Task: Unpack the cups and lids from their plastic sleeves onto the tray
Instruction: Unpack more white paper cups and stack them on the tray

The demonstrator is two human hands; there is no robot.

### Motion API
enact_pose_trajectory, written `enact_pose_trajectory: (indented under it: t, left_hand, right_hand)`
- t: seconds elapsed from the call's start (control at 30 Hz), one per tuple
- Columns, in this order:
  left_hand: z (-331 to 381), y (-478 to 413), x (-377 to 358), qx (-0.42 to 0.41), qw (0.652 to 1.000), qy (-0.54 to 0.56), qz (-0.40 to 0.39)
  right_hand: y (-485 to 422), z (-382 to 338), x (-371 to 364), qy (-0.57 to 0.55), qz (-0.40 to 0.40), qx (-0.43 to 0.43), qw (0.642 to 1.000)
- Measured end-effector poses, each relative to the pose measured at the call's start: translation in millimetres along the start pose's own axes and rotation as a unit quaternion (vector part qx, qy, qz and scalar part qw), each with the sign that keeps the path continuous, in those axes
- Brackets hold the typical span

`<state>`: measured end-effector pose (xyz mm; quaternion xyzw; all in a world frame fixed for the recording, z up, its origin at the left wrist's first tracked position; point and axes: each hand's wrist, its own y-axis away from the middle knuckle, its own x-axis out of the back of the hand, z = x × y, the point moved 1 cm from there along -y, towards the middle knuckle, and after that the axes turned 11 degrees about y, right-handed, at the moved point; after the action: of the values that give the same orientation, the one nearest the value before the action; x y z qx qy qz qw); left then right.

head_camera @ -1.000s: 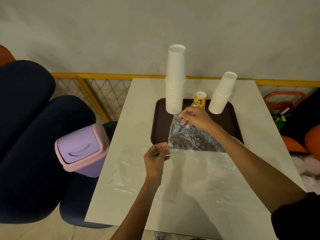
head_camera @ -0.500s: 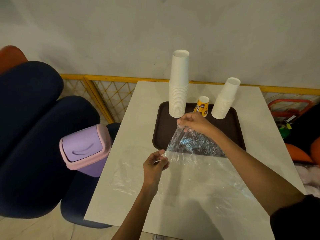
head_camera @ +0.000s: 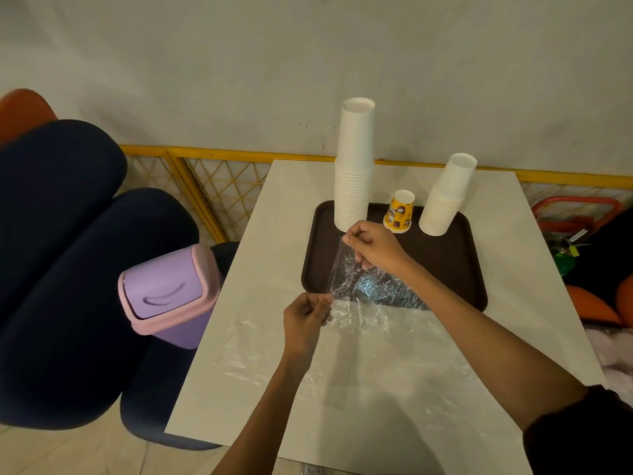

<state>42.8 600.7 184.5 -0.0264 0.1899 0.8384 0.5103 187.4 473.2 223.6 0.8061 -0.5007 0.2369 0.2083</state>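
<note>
White all the way up the tall cup stack (head_camera: 354, 173), white again on the short cup stack (head_camera: 445, 200). The single cup (head_camera: 399, 212) was yellow with brown squares. The tray (head_camera: 455, 262) was dark brown, the tabletop (head_camera: 291, 207) off-white, the plastic sleeve (head_camera: 346, 279) clear and glinting. The bin (head_camera: 168, 289) was lilac with a pink rim, the lattice fence (head_camera: 212, 186) yellow, and the armchairs (head_camera: 68, 269) navy.

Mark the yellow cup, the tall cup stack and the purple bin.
yellow cup (head_camera: 399, 212): head view, on its printed side wall.
tall cup stack (head_camera: 354, 173): head view, mid-height on the white side.
purple bin (head_camera: 164, 286): head view, on its swing lid.
</note>
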Motion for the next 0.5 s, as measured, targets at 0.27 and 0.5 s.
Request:
enact_pose_trajectory:
  t: [0.27, 0.5]
  left_hand:
    - [6.2, -14.1, -4.9, -0.041, 0.994, -0.1, -0.023]
    - [-3.5, -22.6, 2.1, -0.097, 0.986, -0.132, 0.031]
  right_hand:
    - [7.8, -2.7, -18.9, 0.017, -0.023, 0.011, 1.0]
    - [38.1, 17.8, -5.6, 0.196, -0.069, -0.115, 0.971]
